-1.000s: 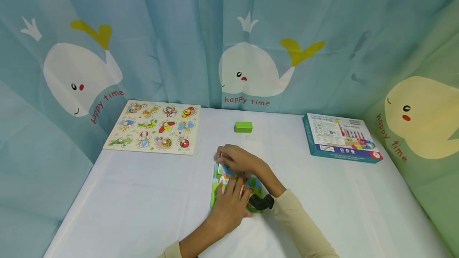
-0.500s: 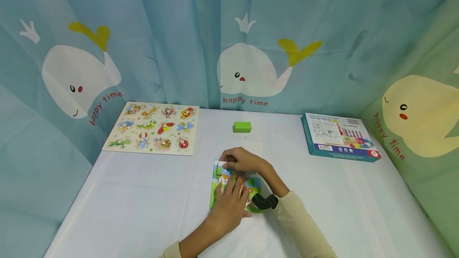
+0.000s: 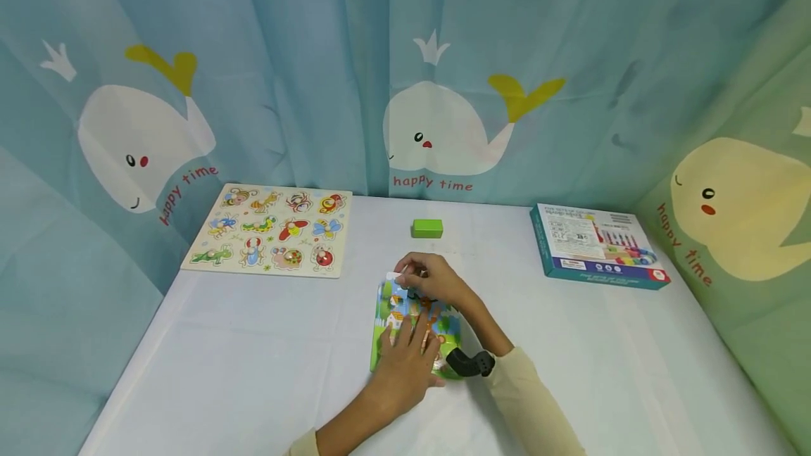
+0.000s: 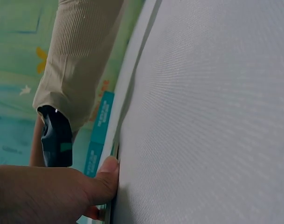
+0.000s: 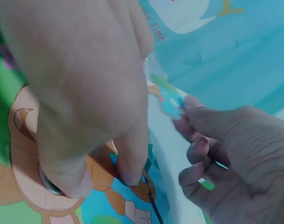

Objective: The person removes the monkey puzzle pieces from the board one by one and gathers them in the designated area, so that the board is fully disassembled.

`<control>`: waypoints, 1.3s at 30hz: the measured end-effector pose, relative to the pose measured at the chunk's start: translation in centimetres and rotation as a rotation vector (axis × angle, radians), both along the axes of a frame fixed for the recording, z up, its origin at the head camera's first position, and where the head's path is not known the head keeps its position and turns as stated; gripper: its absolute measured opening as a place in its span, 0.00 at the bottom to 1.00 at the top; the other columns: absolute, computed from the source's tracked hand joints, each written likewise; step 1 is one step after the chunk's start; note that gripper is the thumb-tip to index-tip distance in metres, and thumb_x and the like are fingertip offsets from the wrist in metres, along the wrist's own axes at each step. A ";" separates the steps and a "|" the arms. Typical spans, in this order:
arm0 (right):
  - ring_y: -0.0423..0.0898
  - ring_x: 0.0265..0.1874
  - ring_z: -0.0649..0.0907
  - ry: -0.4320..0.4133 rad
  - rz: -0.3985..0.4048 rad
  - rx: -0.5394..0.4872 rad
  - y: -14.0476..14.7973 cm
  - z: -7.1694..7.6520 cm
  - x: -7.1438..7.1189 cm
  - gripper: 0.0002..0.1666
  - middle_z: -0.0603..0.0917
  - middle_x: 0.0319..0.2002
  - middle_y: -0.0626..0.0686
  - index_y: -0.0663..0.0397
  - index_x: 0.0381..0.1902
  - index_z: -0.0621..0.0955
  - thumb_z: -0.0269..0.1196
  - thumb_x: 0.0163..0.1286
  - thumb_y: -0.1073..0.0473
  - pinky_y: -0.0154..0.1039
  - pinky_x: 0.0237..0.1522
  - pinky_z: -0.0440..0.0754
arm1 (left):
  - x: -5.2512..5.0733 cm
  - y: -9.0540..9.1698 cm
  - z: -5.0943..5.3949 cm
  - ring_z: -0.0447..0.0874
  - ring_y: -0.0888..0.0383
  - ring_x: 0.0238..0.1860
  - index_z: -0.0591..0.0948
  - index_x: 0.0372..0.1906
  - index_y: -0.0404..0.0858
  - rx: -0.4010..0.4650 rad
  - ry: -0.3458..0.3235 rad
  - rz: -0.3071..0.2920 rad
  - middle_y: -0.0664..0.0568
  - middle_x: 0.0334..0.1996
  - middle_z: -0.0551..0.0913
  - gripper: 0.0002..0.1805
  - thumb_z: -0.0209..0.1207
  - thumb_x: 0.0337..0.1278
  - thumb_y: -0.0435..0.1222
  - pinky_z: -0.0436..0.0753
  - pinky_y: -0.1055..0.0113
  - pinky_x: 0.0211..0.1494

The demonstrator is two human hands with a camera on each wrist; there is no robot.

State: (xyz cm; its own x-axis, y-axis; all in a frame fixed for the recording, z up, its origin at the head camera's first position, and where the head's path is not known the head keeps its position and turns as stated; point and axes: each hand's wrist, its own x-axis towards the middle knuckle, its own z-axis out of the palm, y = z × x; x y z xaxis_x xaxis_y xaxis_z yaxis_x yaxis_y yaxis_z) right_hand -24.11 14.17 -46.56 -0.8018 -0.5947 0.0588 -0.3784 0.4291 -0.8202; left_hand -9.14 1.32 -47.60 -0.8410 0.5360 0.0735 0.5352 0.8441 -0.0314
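Right wrist view, puzzle piece (image 5: 169, 100) between right fingers (image 5: 202, 119)

It looks like a children's play corner, screened with blue-green curtains (image 3: 304, 55) at the back and both sides. Cartoon whales (image 3: 443, 132) and the red words "happy time" (image 3: 433, 183) are printed on the fabric. A white cloth covers the surface (image 3: 253, 357), where toys are set out: an insect puzzle board (image 3: 269, 238), a green block (image 3: 427, 229), a colourful printed box (image 3: 595, 245) and a bright picture puzzle (image 3: 393, 305). Whether this is in a home or a nursery is hard to tell, since the curtains hide the room beyond.
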 end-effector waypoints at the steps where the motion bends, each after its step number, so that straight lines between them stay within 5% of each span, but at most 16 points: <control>1: 0.50 0.25 0.82 0.007 -0.029 -0.027 0.1 0.0 0.1 0.09 0.85 0.29 0.53 0.56 0.44 0.82 0.63 0.69 0.58 0.34 0.27 0.76 | 0.0 0.0 -0.1 0.66 0.43 0.69 0.71 0.63 0.47 0.007 0.000 0.003 0.42 0.73 0.62 0.35 0.52 0.58 0.65 0.75 0.43 0.60; 10: 0.57 0.27 0.83 0.027 -0.174 -0.142 2.6 0.8 1.0 0.09 0.84 0.31 0.62 0.60 0.44 0.82 0.60 0.72 0.60 0.37 0.26 0.80 | -0.1 0.2 -0.3 0.67 0.44 0.68 0.73 0.58 0.48 0.046 -0.016 0.027 0.44 0.72 0.63 0.33 0.56 0.54 0.64 0.75 0.44 0.59; 17: 0.47 0.28 0.81 -0.043 -0.351 -0.179 6.3 2.3 2.5 0.12 0.81 0.34 0.66 0.66 0.48 0.81 0.57 0.73 0.65 0.45 0.28 0.83 | 0.0 0.0 -0.2 0.68 0.45 0.67 0.74 0.56 0.48 0.092 -0.035 0.036 0.45 0.72 0.63 0.33 0.59 0.52 0.64 0.74 0.43 0.59; 23: 0.43 0.29 0.81 -0.050 -0.511 -0.093 10.4 1.8 3.8 0.13 0.84 0.36 0.65 0.65 0.49 0.82 0.58 0.73 0.63 0.39 0.29 0.82 | -0.1 -0.2 0.1 0.68 0.45 0.66 0.75 0.57 0.49 0.130 -0.045 0.033 0.45 0.71 0.64 0.31 0.61 0.52 0.61 0.74 0.42 0.59; 30: 0.45 0.31 0.81 0.003 -0.607 0.109 12.7 0.7 5.1 0.08 0.88 0.34 0.60 0.61 0.44 0.84 0.61 0.69 0.65 0.35 0.34 0.74 | -0.1 -0.3 0.1 0.67 0.43 0.67 0.75 0.59 0.48 0.150 -0.059 0.026 0.44 0.72 0.64 0.32 0.61 0.52 0.60 0.73 0.42 0.60; 39: 0.43 0.28 0.80 -0.011 -0.610 0.127 12.6 -0.8 5.7 0.06 0.88 0.33 0.60 0.61 0.40 0.85 0.63 0.67 0.66 0.31 0.29 0.75 | -0.1 -0.3 -0.1 0.67 0.44 0.68 0.75 0.60 0.48 0.141 -0.051 0.030 0.45 0.72 0.63 0.34 0.61 0.52 0.61 0.73 0.42 0.60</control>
